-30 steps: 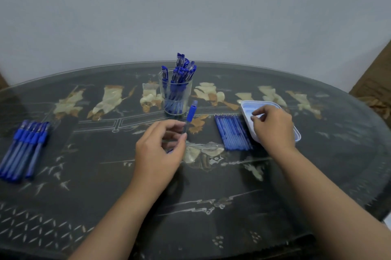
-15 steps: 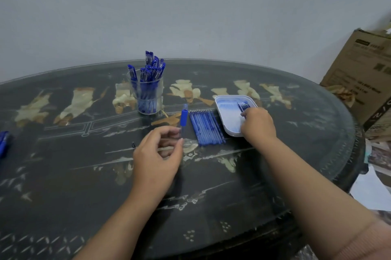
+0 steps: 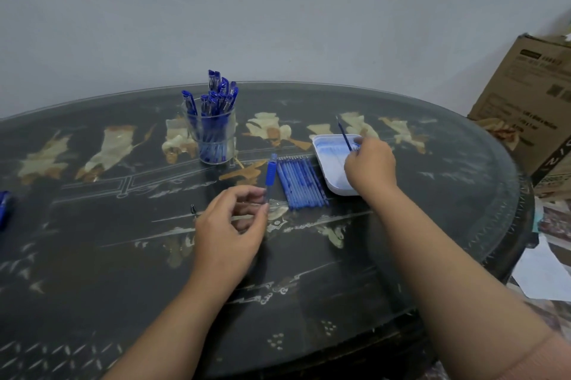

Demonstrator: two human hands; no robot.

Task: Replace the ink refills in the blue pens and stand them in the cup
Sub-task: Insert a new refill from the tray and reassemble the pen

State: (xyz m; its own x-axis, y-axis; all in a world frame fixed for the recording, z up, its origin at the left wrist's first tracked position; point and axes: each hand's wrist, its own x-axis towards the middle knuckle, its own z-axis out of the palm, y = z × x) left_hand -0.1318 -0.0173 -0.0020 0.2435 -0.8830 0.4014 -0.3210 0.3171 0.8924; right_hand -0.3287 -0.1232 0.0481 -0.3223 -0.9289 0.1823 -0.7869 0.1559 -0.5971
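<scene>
My left hand (image 3: 230, 225) pinches a blue pen barrel (image 3: 270, 174) that points away from me, its grip end up. My right hand (image 3: 370, 164) is over the white tray (image 3: 327, 160) and pinches a thin blue refill (image 3: 344, 133) that sticks up and back. A row of several blue refills (image 3: 301, 183) lies between my hands. Behind them stands the clear cup (image 3: 214, 138) holding several capped blue pens. A small dark pen tip (image 3: 193, 209) lies on the table to the left of my left hand.
The table (image 3: 123, 271) is a dark oval with a glass top and pale inlay. More blue pens (image 3: 4, 206) lie at the far left edge. A cardboard box (image 3: 525, 107) stands beyond the table's right end, with papers on the floor below.
The view has swung right, so the left pile of pens is nearly out of frame. My right hand has picked a refill out of the tray and raised it. My left hand keeps holding the barrel.
</scene>
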